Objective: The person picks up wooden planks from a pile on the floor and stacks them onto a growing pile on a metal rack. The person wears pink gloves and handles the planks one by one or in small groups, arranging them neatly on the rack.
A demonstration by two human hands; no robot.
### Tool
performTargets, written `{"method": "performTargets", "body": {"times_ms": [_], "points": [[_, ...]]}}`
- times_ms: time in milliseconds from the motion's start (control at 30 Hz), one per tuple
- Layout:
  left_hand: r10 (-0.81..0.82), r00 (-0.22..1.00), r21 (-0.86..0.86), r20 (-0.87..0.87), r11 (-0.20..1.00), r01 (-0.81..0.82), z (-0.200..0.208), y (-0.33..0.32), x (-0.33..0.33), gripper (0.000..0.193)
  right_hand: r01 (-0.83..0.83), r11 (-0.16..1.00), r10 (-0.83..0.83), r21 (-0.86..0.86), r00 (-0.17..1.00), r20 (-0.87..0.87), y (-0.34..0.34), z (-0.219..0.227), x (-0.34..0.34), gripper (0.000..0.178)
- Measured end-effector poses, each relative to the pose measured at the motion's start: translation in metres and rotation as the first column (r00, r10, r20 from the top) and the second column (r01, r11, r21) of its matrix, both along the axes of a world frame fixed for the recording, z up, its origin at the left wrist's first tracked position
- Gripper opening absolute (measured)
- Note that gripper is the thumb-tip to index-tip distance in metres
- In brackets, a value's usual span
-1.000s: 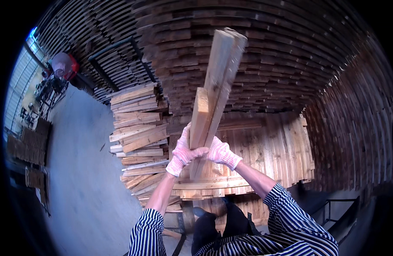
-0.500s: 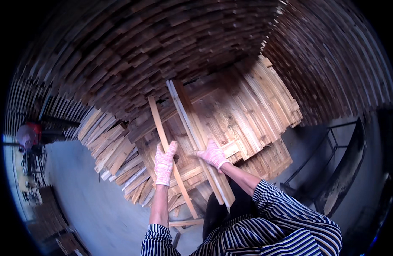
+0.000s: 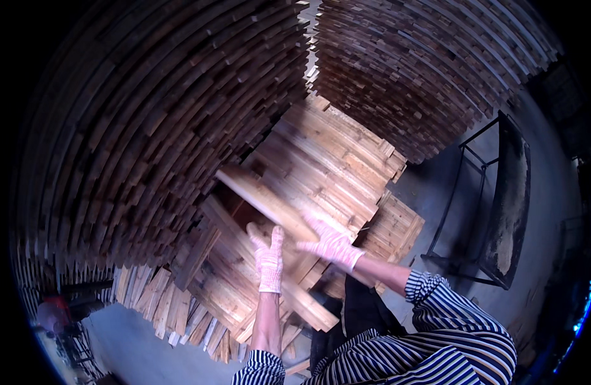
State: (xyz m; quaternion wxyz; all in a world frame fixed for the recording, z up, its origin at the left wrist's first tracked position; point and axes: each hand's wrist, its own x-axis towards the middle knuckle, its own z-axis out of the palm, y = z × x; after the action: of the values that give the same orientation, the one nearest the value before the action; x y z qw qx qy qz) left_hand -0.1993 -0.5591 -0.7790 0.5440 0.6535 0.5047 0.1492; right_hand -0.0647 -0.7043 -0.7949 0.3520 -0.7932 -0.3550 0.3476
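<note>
My left hand (image 3: pixel 268 260), in a pink-and-white knit glove, is over the stacked planks with thumb and fingers apart. A lower board (image 3: pixel 311 309) slants beneath it toward my body. My right hand (image 3: pixel 334 244), gloved alike and smeared by motion, has the near end of a pale wooden plank (image 3: pixel 263 200) between thumb and fingers. That plank tilts across the stack toward the far left. Under both hands lies a pile of planks (image 3: pixel 327 154) set side by side; part of its near edge is hidden by my hands.
Tall walls of stacked timber (image 3: pixel 148 128) rise at the left and far side, meeting at a bright gap. Loose short boards (image 3: pixel 160 298) fan out at the lower left. A dark metal-framed bench (image 3: pixel 510 205) stands on the grey floor at right.
My view has turned right. The thin strip is gone from my left hand, whose fingers are now spread. The plank at my right hand has swung to point further left.
</note>
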Motion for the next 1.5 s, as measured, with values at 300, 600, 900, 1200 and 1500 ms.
{"method": "performTargets", "body": {"times_ms": [300, 600, 900, 1200, 1500], "points": [[0.409, 0.705, 0.261, -0.579, 0.912, -0.315, -0.105, 0.0, -0.047, 0.136, 0.239, 0.957, -0.159, -0.162, 0.906, 0.392, -0.008, -0.049, 0.308, 0.077], [0.524, 0.618, 0.406, -0.587, 0.85, -0.335, -0.137, -0.006, -0.047, 0.117, 0.139, 0.925, 0.012, -0.354, 0.92, 0.392, 0.047, -0.126, 0.413, 0.061], [0.464, 0.835, -0.001, -0.296, 0.874, -0.486, -0.1, 0.013, -0.091, 0.09, -0.101, 0.983, 0.179, -0.154, 0.714, 0.677, 0.082, -0.087, 0.334, 0.065], [0.769, 0.579, -0.631, 0.272, 0.596, -0.496, -0.038, -0.018, 0.018, 0.058, -0.432, 0.901, 0.373, 0.034, 0.732, -0.57, 0.084, -0.045, 0.002, 0.105], [0.708, 0.622, -0.311, 0.334, 0.706, -0.637, 0.008, -0.021, -0.097, 0.093, -0.777, 0.517, 0.837, -0.359, 0.546, 0.025, 0.136, -0.002, 0.117, 0.1]]}}
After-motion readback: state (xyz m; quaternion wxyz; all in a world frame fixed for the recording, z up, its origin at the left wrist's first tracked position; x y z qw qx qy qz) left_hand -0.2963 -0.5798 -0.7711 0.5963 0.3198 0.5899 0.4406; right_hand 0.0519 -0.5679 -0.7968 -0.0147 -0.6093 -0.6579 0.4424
